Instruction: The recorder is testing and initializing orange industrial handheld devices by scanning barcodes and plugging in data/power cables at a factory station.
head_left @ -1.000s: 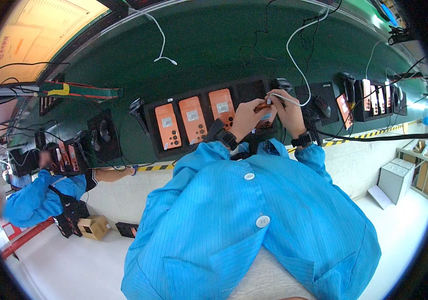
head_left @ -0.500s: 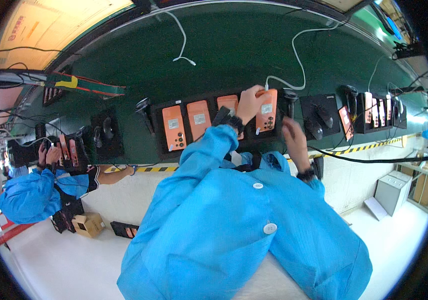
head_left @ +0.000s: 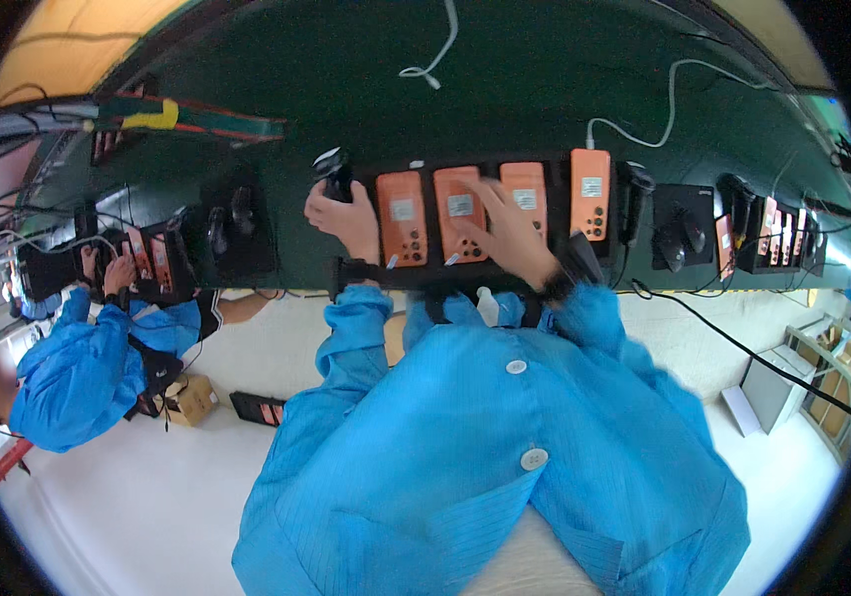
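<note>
My left hand [head_left: 344, 219] is wrapped round the black handheld scanner [head_left: 331, 162] at the left end of a black tray [head_left: 490, 171]. Four-cornered orange phones with white labels and dark camera rings lie face down in the tray. My right hand [head_left: 505, 230], fingers spread, hovers over the second phone [head_left: 457, 181] and partly covers the third phone [head_left: 522, 179]; whether it touches them I cannot tell. Left of it the first phone [head_left: 403, 211] lies in full view. A white cable [head_left: 591, 134] runs into the top of the rightmost phone [head_left: 590, 194].
Right of the tray stand another black scanner [head_left: 634, 194] and a mat [head_left: 679, 209] with mice. A loose white cable end [head_left: 430, 77] lies on the green table [head_left: 535, 70]. Further left, a co-worker in a blue coat [head_left: 98, 368] handles phones. A black cable [head_left: 743, 343] hangs at right.
My left hand has left the cabled phone and taken hold of the left scanner. My right hand has come leftward over the middle phones. The whole view has shifted.
</note>
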Demonstrator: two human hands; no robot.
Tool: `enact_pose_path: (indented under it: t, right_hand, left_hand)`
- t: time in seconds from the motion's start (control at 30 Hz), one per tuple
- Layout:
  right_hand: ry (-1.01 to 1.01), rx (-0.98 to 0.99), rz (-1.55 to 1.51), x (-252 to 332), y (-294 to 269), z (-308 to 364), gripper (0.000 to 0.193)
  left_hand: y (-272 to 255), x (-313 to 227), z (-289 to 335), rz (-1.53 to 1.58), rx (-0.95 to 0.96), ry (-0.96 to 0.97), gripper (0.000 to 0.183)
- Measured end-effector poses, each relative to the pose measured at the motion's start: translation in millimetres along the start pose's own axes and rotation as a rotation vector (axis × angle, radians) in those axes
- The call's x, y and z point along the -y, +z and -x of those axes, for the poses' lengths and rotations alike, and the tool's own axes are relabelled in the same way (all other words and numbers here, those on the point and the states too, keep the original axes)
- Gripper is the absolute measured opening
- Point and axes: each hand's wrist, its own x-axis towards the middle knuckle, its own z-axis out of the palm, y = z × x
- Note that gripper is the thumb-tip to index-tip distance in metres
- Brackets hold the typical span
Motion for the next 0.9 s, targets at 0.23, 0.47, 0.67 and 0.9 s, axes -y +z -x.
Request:
enact_pose_path:
  t: [0.23, 0.47, 0.67, 0.9]
  right_hand:
    - [-0.178, 0.052, 0.561, -37, 102, -74, 0.082]
    - [-0.118, 0.075, 0.615, -29, 102, -76, 0.082]
    - [-0.115, 0.073, 0.609, -26, 103, -77, 0.082]
    - [-0.173, -0.004, 0.574, -29, 104, -78, 0.078]
  left_hand:
    - [9, 77, -36, 0.827, 0.695, -0.644, 0.044]
    - [-56, 73, -12, 0.588, 0.779, -0.545, 0.035]
    - [-114, 36, 19, 0.492, 1.066, -0.514, 0.034]
    - [-108, 17, 17, 0.462, 1.219, -0.577, 0.034]
